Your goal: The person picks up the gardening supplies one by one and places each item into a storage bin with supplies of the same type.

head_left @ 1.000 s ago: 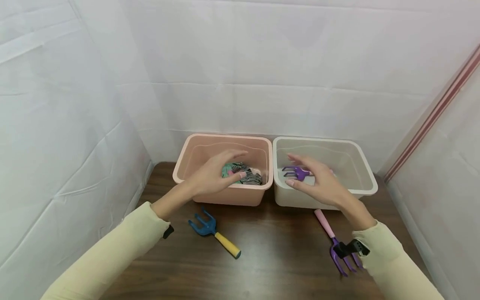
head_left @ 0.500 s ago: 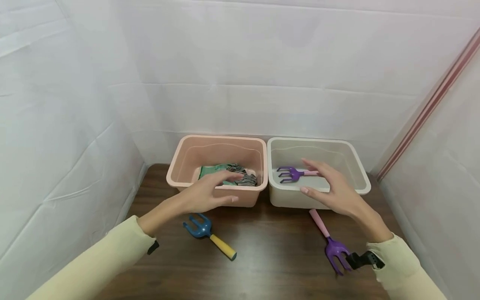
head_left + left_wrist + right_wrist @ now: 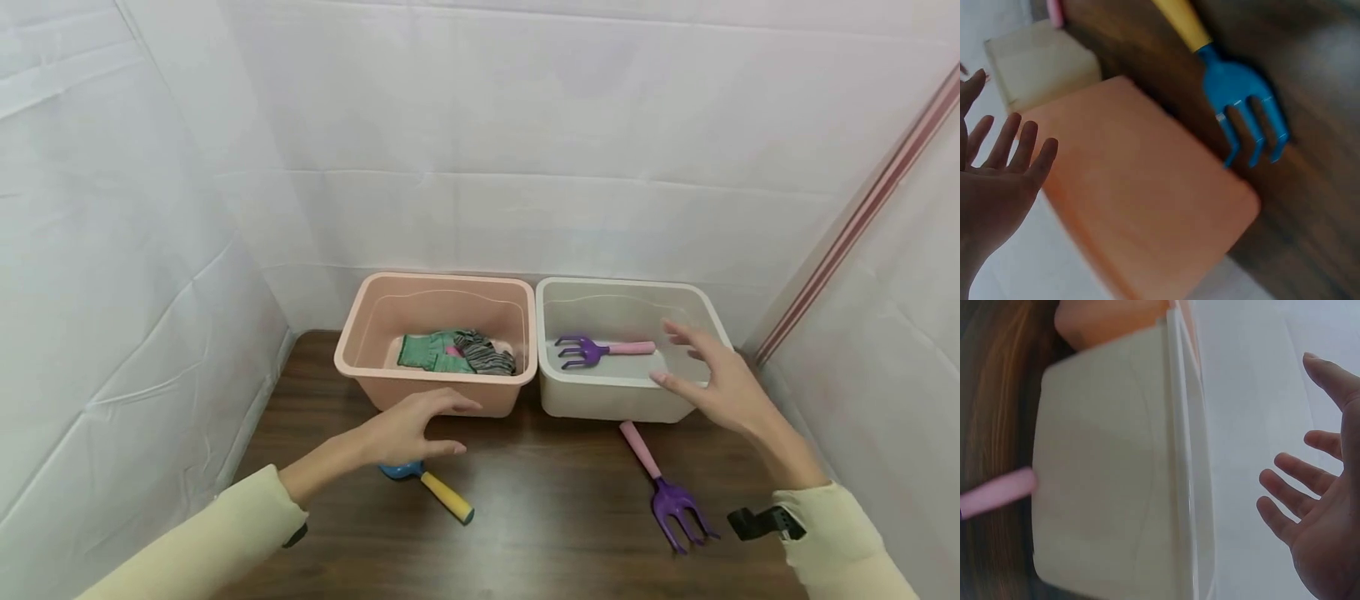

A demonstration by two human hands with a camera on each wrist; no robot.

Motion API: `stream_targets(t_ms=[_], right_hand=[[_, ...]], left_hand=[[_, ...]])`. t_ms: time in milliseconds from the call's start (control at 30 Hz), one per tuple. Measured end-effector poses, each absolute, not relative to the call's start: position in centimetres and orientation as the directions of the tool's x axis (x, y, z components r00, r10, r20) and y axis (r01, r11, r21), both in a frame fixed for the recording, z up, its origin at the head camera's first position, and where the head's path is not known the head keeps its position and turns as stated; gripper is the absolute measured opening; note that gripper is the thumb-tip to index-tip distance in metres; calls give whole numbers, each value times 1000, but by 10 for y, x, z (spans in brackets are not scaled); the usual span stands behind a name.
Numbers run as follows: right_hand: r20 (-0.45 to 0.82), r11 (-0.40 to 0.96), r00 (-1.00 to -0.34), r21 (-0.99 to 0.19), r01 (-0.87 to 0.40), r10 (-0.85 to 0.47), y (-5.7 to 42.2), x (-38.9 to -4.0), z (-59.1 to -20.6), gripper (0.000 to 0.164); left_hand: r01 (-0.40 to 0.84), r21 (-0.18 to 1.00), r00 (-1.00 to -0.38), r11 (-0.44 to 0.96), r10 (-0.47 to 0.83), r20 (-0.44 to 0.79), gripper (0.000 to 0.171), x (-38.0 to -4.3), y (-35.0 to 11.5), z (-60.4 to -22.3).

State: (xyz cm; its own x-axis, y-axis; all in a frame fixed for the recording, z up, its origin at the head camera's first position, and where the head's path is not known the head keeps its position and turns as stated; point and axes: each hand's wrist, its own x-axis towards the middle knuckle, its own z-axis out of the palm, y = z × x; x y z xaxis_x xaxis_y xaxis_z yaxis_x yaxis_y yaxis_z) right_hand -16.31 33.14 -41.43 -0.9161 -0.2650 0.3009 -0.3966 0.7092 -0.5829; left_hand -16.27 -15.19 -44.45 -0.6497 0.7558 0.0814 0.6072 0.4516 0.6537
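Note:
My left hand point(image 3: 405, 427) hovers in front of the pink bin point(image 3: 435, 387), fingers spread and holding nothing. Below it on the table lies a blue hand fork with a yellow handle point(image 3: 447, 497); the hand covers its tines in the head view, but the blue tines point(image 3: 1241, 94) show in the left wrist view. My right hand point(image 3: 723, 385), empty with fingers apart, is over the right front corner of the off-white bin point(image 3: 600, 398). Inside that bin lies a purple hand rake with a pink handle point(image 3: 630, 347). A purple hand fork point(image 3: 671, 500) with a pink handle rests on the table before it.
Green and striped fabric, apparently gloves point(image 3: 431, 352), lies in the pink bin. Both bins stand side by side at the back of the dark wooden table point(image 3: 540, 533). White sheeting point(image 3: 480, 167) encloses the back and sides.
My left hand has drawn back from over the pink bin toward the blue fork. The right hand has shifted to the right, uncovering the purple rake. The tools and bins stay put.

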Motion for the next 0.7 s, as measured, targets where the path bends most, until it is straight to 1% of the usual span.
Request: stream_targets(t_ms=[133,367,467,700], right_hand=[[289,726,-937,-600,-336,-194,353,-168,-416,76],[237,669,-966,-703,-242,-100,388,-179,-424,71],[224,661,-973,-721,-207,-59,402,-183,-429,70],[246,655,-969,-729,-197,-18,430,-187,-445,63]], left_hand=[[611,632,-661,477,747,75,53,-158,-154,-466],[557,612,-700,562,714,-18,53,-149,-165,-494],[548,607,-696,575,717,-51,52,-150,-170,-504],[525,586,-681,617,718,-146,56,-151,-176,-521]])
